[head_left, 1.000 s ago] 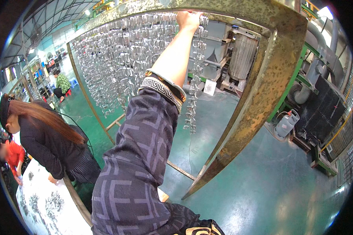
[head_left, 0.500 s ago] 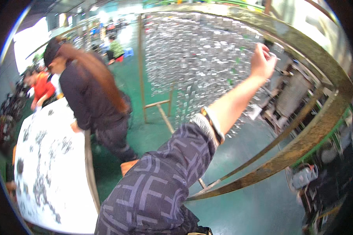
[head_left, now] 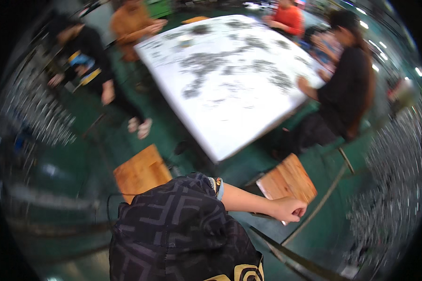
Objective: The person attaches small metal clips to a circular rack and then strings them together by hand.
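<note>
My left hand (head_left: 290, 209) reaches out to the right in a dark patterned sleeve (head_left: 169, 206). Its fingers are curled closed, and whatever lies inside them is hidden. Just beyond it is the light wooden top of a stool (head_left: 288, 180), which the hand overlaps in view; I cannot tell whether they touch. My right hand is out of the picture. A white table (head_left: 229, 126) stands ahead, strewn with piles of small dark pieces (head_left: 204, 63).
A second wooden stool (head_left: 143, 171) stands left of my arm. Metal frame bars (head_left: 316, 208) run low on the right. Racks of hanging silvery pieces blur at the right (head_left: 394, 173) and left (head_left: 40, 103). Several people are around the table, one in black (head_left: 347, 75) at its right.
My view has swung left from the hanging rack toward the table. My left hand has come away from the rack's silvery strands and down beside the stool, fingers still closed.
</note>
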